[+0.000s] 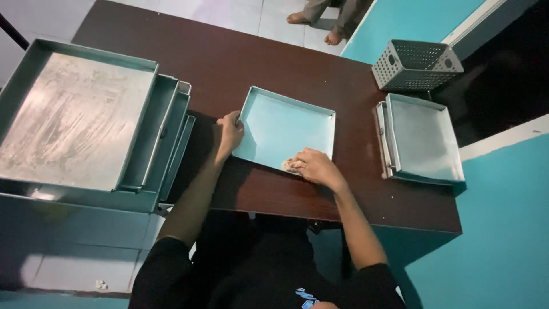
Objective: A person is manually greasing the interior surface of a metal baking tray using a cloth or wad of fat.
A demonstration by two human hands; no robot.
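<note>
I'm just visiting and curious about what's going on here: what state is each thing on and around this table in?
Square tray: flat on the table, held and wiped.
Left hand: grips the tray's left rim.
Right hand: presses a pale cloth inside the tray.
Tray stack at left: nested, staggered.
Trays at right: stacked, overhanging the table edge.
Perforated basket: lying tipped over.

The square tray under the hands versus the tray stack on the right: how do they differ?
The square tray lies alone at mid-table, held by the left hand at its edge while the right hand presses a pale wad inside it. The right stack holds at least two nested trays, untouched, overhanging the table edge. The single tray looks bluer; the stack greyer. Both are shallow, rimmed metal.
</note>
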